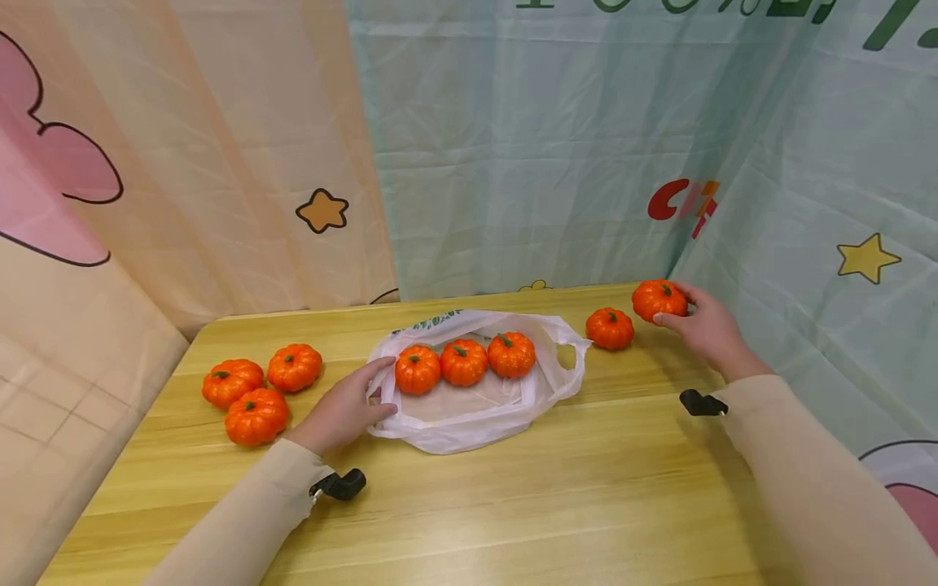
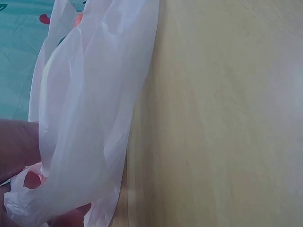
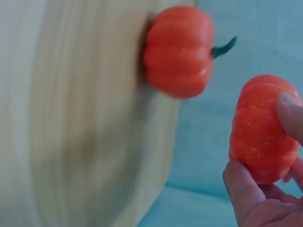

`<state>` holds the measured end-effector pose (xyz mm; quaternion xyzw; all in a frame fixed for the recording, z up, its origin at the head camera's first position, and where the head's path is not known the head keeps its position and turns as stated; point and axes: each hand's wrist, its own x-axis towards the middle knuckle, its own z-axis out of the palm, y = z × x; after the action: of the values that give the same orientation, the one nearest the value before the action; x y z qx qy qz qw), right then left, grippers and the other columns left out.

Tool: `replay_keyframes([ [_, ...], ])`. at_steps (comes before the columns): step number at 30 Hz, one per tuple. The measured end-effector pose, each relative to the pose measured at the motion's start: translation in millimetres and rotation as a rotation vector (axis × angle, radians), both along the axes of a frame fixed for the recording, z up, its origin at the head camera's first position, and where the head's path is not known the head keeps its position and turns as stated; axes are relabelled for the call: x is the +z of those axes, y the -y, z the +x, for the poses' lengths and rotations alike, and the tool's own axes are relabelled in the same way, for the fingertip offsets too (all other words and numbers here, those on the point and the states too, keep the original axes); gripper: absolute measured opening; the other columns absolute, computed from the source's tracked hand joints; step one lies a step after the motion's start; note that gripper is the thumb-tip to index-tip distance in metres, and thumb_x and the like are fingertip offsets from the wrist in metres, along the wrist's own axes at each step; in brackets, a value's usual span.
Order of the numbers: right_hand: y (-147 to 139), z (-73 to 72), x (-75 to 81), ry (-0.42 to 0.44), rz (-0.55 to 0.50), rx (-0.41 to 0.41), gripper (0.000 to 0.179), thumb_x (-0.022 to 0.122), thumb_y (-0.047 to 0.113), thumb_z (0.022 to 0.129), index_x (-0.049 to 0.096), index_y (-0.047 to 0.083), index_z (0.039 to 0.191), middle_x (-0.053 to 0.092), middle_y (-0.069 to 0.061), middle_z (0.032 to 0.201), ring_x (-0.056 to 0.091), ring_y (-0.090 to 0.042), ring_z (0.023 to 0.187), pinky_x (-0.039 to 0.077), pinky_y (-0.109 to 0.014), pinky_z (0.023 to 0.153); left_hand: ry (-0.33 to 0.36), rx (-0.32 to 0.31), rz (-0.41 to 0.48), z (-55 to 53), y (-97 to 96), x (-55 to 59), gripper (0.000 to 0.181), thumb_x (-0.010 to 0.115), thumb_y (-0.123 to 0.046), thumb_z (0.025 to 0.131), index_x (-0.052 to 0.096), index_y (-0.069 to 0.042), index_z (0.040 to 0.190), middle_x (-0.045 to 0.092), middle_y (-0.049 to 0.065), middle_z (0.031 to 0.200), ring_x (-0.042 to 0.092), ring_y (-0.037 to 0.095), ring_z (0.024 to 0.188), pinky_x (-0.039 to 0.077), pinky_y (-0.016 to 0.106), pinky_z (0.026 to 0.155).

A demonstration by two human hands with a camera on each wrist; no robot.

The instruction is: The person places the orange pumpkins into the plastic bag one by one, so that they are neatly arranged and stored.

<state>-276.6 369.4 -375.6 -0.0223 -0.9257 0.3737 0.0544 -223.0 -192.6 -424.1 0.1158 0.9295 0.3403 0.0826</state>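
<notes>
The left hand grips a white plastic bag by its rim on the yellowish wooden surface, seemingly to hold it wide; the right hand grasps a ribbed orange pumpkin, raised clear.

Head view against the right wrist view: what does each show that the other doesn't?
Only head: the left grip at the white plastic bag, the three bagged pumpkins and the three left-side pumpkins.
Only right wrist: close detail of pale flecks on the held pumpkin, and the resting pumpkin side-on, its green stem curving.
Both: the right grip around the held pumpkin, the resting pumpkin, the table and the bluish curtain.
</notes>
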Motion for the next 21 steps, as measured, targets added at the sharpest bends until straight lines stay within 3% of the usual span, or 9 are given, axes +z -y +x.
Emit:
replay_keyframes([
  [4,23,2.2,17.3,-0.012,-0.006,0.018,0.087,0.072,0.037,0.101,0.025,0.005,0.167,0.035,-0.028,0.166,0.049,-0.053,0.139,0.054,-0.051,0.103,0.006,-0.001,0.004,0.1,0.3,0.9,0.080,0.079,-0.025,0.095,0.038,-0.017,0.163,0.044,0.021,0.163,0.055,0.035,0.126,0.042,0.060,0.119],
  [7,42,4.2,28.6,-0.017,-0.006,0.049,0.087,0.073,0.038,0.100,0.027,0.009,0.167,0.036,-0.025,0.167,0.054,-0.048,0.137,0.057,-0.037,0.096,0.008,-0.002,0.000,0.0,0.7,1.1,0.081,0.079,-0.026,0.095,0.038,-0.017,0.163,0.045,0.021,0.163,0.055,0.034,0.123,0.044,0.059,0.117],
  [9,56,5.8,35.0,-0.025,-0.017,0.075,0.085,0.073,0.034,0.100,0.027,0.011,0.167,0.037,-0.023,0.167,0.055,-0.047,0.138,0.059,-0.039,0.098,0.009,-0.003,-0.002,0.0,0.8,1.2,0.081,0.079,-0.027,0.094,0.038,-0.018,0.163,0.045,0.020,0.163,0.055,0.033,0.122,0.045,0.058,0.116],
  [13,84,10.7,47.2,-0.025,-0.048,0.115,0.082,0.074,0.025,0.100,0.028,0.012,0.167,0.035,-0.020,0.169,0.050,-0.047,0.143,0.054,-0.057,0.108,0.018,0.000,-0.002,-0.1,0.7,1.6,0.081,0.079,-0.028,0.094,0.038,-0.019,0.163,0.045,0.021,0.162,0.055,0.033,0.123,0.045,0.058,0.115],
  [21,138,22.0,56.2,-0.041,-0.045,0.238,0.078,0.075,0.014,0.099,0.033,0.010,0.165,0.035,-0.023,0.166,0.048,-0.047,0.145,0.054,-0.059,0.107,0.026,0.002,0.006,1.2,0.4,3.1,0.081,0.079,-0.026,0.095,0.038,-0.018,0.164,0.044,0.021,0.163,0.055,0.033,0.124,0.044,0.059,0.117],
])
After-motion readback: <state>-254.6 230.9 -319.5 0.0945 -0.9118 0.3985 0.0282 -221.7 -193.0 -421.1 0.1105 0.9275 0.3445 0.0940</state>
